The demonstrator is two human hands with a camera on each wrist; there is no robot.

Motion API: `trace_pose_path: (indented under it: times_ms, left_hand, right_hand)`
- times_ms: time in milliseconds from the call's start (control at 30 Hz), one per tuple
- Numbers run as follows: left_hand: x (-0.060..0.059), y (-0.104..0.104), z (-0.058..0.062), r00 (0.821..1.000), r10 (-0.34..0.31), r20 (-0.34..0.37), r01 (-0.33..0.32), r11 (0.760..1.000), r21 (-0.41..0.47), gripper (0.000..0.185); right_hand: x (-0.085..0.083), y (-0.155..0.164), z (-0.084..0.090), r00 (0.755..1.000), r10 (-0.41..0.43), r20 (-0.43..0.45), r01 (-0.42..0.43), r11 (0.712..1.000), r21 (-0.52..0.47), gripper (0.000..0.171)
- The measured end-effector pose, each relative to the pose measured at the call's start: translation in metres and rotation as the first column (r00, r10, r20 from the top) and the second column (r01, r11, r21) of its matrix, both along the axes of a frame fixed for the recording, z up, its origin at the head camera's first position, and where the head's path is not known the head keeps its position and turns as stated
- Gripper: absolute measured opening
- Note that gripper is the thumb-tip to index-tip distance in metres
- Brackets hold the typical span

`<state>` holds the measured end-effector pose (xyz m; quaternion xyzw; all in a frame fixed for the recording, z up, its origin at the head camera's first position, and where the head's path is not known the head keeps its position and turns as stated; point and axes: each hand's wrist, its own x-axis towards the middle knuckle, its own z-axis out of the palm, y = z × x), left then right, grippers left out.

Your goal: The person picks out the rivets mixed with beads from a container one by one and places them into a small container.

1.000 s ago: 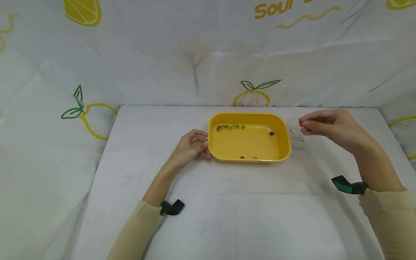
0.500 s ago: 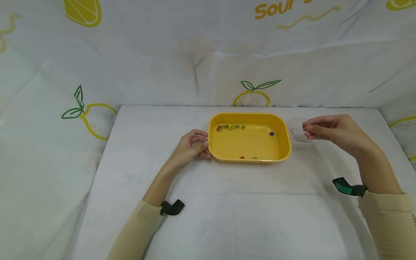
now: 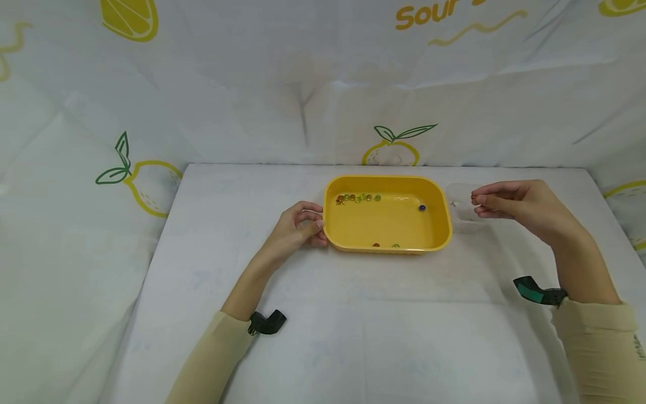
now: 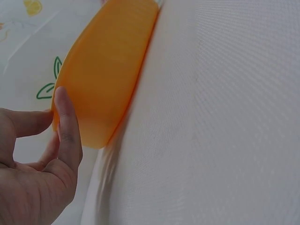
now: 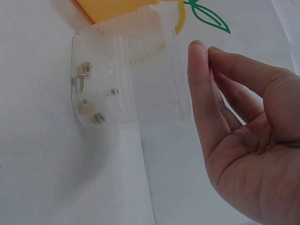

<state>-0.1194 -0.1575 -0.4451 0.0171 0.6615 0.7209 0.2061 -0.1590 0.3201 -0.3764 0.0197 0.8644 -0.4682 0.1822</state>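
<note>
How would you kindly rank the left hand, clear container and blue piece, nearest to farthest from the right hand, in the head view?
1. Clear container, beside yellow tray
2. Blue piece, tray's right end
3. Left hand, tray's left end

One word can be read: "Sour", in orange lettering (image 3: 426, 15) on the white cloth (image 3: 227, 95) hanging at the far side of the worktop (image 3: 404, 325), right of the middle. Another character follows it, cut off by the head view's upper edge and unreadable. Small dark marks (image 3: 638, 348) on the right sleeve (image 3: 595, 348) are too small to make out.
</note>
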Motion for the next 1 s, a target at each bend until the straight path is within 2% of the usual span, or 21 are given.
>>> trace_pose_path:
  times_ms: [633,867,1000]
  left_hand:
    - [0.0005,0.0004,0.0014,1.0,0.001,0.012,-0.001,1.0,0.004,0.035]
    - [-0.0001,-0.0001,0.0002,1.0,-0.004,0.008,0.004,1.0,0.0,0.035]
    - [0.0,-0.0004,0.0,1.0,-0.004,0.005,0.004,1.0,-0.001,0.035]
  right_hand:
    - [0.0058,0.0081,-0.0004,1.0,-0.011,0.005,0.011,1.0,0.022,0.041]
    - [0.0081,0.0099,-0.0013,0.999,-0.032,0.006,0.032,0.999,-0.002,0.028]
    - [0.009,0.0097,-0.001,0.999,-0.036,0.001,0.036,0.999,-0.016,0.027]
